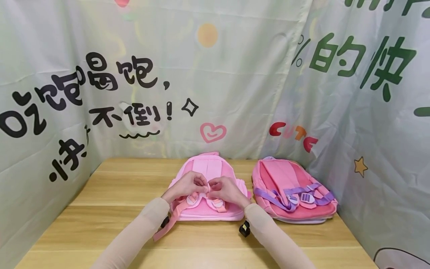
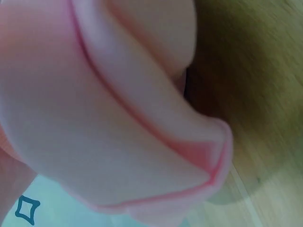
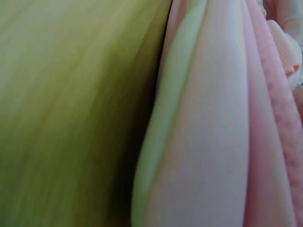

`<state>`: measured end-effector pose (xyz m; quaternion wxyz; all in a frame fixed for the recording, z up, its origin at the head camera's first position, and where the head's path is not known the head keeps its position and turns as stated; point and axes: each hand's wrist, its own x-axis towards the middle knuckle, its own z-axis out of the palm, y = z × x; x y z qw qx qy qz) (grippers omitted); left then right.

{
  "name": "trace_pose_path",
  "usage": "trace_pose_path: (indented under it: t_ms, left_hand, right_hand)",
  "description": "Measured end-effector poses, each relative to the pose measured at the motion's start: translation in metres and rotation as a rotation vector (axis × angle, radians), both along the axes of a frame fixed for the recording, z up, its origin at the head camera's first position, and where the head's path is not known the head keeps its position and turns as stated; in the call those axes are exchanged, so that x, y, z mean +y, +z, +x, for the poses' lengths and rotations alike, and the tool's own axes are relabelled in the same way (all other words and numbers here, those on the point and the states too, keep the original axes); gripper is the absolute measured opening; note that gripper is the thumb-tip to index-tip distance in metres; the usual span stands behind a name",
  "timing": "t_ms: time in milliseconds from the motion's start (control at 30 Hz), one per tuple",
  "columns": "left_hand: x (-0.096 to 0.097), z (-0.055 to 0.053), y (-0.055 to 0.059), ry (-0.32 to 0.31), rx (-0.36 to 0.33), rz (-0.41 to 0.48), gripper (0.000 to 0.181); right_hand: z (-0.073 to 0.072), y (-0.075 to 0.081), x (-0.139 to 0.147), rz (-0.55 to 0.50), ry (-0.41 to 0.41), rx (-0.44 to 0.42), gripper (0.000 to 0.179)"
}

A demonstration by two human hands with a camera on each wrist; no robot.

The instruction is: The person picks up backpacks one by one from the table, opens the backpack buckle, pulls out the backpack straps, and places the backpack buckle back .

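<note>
A pink backpack [image 1: 209, 215] lies on the table with its strap side up. Over its middle, my left hand [image 1: 188, 185] and right hand [image 1: 226, 189] meet, fingertips nearly together. Between them they pinch a small pink piece of strap [image 1: 207, 188]; the fingers hide most of it. Buckles on salmon webbing sit just below the hands, and one loose webbing end [image 1: 168, 226] trails to the lower left over the table. Close up, the left wrist view shows the backpack's side pocket [image 2: 118, 132]. In the right wrist view the backpack's side [image 3: 208, 132] fills the middle, with fingers [image 3: 286, 14] at the top right corner.
To the right lies another pink backpack [image 1: 268, 175] with purple straps and pale buckles. The wooden table [image 1: 127, 194] is bounded by printed cloth curtains [image 1: 235, 93] at the back and sides. A small black device [image 1: 245, 229] is at my right wrist.
</note>
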<state>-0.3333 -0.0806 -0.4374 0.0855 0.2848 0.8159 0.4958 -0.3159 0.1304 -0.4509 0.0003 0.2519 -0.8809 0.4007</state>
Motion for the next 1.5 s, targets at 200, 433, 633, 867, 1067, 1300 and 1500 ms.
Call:
trace_pose_path:
  t_ms: [200,433,633,867,1067,1300,1500]
  left_hand:
    - [0.000,0.001,0.001,-0.003,-0.039,0.025,0.007]
    - [-0.001,0.001,-0.002,-0.012,-0.056,0.033,0.007]
    - [-0.003,-0.001,-0.004,0.007,0.000,-0.021,0.008]
    - [-0.004,-0.003,-0.005,0.033,0.014,-0.057,0.009]
    - [-0.004,0.000,-0.002,0.018,-0.014,-0.024,0.010]
    - [-0.005,-0.003,-0.003,-0.002,0.034,-0.015,0.015]
    - [-0.004,-0.004,-0.004,0.001,0.027,-0.024,0.014]
  right_hand:
    - [0.002,0.000,-0.003,-0.028,-0.018,-0.001,0.027]
    - [0.004,-0.002,0.001,-0.072,-0.020,-0.019,0.028]
    - [0.002,0.001,0.009,-0.067,-0.071,-0.021,0.032]
    - [-0.001,0.000,0.015,-0.072,-0.103,-0.025,0.029]
    - [-0.003,-0.002,0.019,-0.098,-0.127,-0.009,0.028]
    - [-0.004,-0.003,0.026,-0.150,-0.163,-0.048,0.032]
    - [-0.008,-0.003,0.034,-0.132,-0.158,-0.055,0.033]
